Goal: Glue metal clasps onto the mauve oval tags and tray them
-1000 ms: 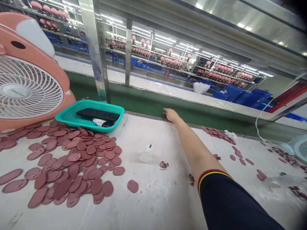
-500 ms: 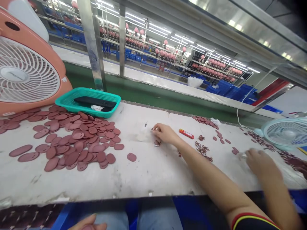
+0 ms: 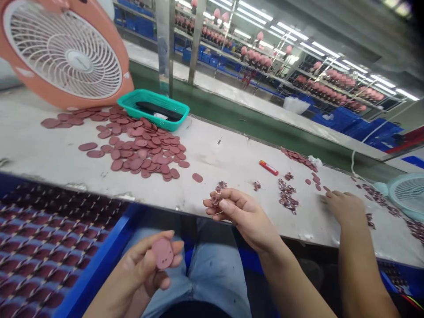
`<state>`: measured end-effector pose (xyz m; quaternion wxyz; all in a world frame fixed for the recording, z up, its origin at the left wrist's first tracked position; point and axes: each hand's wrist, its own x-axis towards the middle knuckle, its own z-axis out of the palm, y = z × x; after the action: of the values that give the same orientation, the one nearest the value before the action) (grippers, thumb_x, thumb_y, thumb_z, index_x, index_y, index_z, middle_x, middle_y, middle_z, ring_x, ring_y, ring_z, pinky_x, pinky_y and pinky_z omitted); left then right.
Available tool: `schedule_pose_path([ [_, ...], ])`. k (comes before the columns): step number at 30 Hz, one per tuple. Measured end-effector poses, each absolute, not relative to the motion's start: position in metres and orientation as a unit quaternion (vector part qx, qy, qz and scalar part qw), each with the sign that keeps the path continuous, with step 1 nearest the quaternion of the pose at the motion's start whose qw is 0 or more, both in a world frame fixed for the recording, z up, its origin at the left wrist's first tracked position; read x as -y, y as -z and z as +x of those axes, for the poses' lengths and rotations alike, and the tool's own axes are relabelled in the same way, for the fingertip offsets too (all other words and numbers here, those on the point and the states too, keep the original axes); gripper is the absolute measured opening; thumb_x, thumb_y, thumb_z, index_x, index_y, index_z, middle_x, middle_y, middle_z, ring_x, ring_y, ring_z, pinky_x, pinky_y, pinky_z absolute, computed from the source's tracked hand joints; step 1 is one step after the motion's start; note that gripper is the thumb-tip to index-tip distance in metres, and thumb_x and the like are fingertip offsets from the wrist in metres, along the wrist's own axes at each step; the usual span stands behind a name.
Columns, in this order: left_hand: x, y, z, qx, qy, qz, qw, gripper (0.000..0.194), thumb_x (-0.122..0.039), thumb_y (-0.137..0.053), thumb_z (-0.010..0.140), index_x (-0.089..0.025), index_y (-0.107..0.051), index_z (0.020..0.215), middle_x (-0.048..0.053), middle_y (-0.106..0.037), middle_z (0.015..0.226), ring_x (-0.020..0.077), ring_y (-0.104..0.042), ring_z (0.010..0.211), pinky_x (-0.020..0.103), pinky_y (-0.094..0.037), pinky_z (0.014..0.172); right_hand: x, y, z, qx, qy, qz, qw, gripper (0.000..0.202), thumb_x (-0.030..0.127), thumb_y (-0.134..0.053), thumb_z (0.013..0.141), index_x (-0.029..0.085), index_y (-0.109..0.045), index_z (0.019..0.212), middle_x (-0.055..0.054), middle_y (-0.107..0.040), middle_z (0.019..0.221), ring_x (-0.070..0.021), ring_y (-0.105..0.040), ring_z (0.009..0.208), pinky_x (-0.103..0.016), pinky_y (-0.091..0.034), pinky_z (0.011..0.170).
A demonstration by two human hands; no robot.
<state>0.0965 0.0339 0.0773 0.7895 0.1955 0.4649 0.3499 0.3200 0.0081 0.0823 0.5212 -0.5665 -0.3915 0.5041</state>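
Note:
My left hand (image 3: 142,269), low in front of my lap, pinches a flat reddish oval disc (image 3: 163,253) with several small holes. To its right, my right hand (image 3: 248,216) is raised near the front table edge. Its thumb and fingers close on a small crumpled cluster of dark red and whitish pieces (image 3: 217,197); their exact kind I cannot make out. On the table, a single disc (image 3: 197,177) lies apart from a big pile of similar discs (image 3: 145,150). Similar small clusters (image 3: 287,196) are heaped right of my right hand.
An orange fan (image 3: 129,70) and a green basket (image 3: 159,121) stand behind the pile. A blue crate (image 3: 96,265) of disc-like parts sits below left. A red lighter-like item (image 3: 268,168) lies mid-table. At right, a co-worker's hand (image 3: 344,205) reaches over the table near a pale blue fan (image 3: 409,192).
My right hand has come back from the tabletop toward me, with the small cluster in its fingers. My left hand has risen into fuller view with the disc. The camera view has shifted.

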Motion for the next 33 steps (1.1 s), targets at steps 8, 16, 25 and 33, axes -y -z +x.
schedule_pose_path([
  [8, -0.024, -0.074, 0.089, -0.434, -0.285, 0.192, 0.833, 0.045, -0.047, -0.096, 0.05, -0.02, -0.084, 0.084, 0.005, -0.073, 0.075, 0.011, -0.06, 0.062, 0.013, -0.05, 0.044, 0.023, -0.1, 0.279, 0.528, -0.448, -0.533, 0.487, 0.019, 0.022, -0.076, 0.086, 0.032, -0.077, 0.102, 0.001, -0.076, 0.093, -0.0125, -0.072, 0.082, -0.023, -0.058, 0.073],
  [16, -0.023, -0.075, 0.085, -0.415, -0.265, 0.203, 0.846, 0.041, -0.048, -0.096, 0.051, -0.022, -0.084, 0.081, 0.003, -0.072, 0.073, 0.0103, -0.059, 0.062, 0.012, -0.05, 0.044, 0.024, -0.111, 0.268, 0.649, -0.321, -0.544, 0.424, 0.014, 0.017, -0.076, 0.084, 0.023, -0.072, 0.096, 0.005, -0.075, 0.08, -0.0078, -0.069, 0.069, -0.018, -0.054, 0.067],
  [25, -0.026, -0.07, 0.083, -0.407, -0.241, 0.217, 0.853, 0.041, -0.048, -0.093, 0.059, -0.018, -0.082, 0.085, 0.002, -0.067, 0.07, 0.01, -0.057, 0.062, 0.013, -0.052, 0.045, 0.021, -0.116, 0.274, 0.714, -0.285, -0.523, 0.369, 0.012, 0.016, -0.073, 0.088, 0.022, -0.071, 0.097, 0.005, -0.077, 0.085, -0.0087, -0.067, 0.071, -0.021, -0.053, 0.068],
  [33, -0.026, -0.062, 0.081, -0.381, -0.235, 0.214, 0.868, 0.029, -0.044, -0.088, 0.069, -0.02, -0.082, 0.083, 0.002, -0.067, 0.07, 0.0097, -0.058, 0.061, 0.013, -0.051, 0.047, 0.013, -0.123, 0.276, 0.74, -0.288, -0.503, 0.341, 0.012, 0.013, -0.072, 0.088, 0.021, -0.071, 0.097, 0.005, -0.076, 0.085, -0.0078, -0.068, 0.072, -0.02, -0.053, 0.071],
])
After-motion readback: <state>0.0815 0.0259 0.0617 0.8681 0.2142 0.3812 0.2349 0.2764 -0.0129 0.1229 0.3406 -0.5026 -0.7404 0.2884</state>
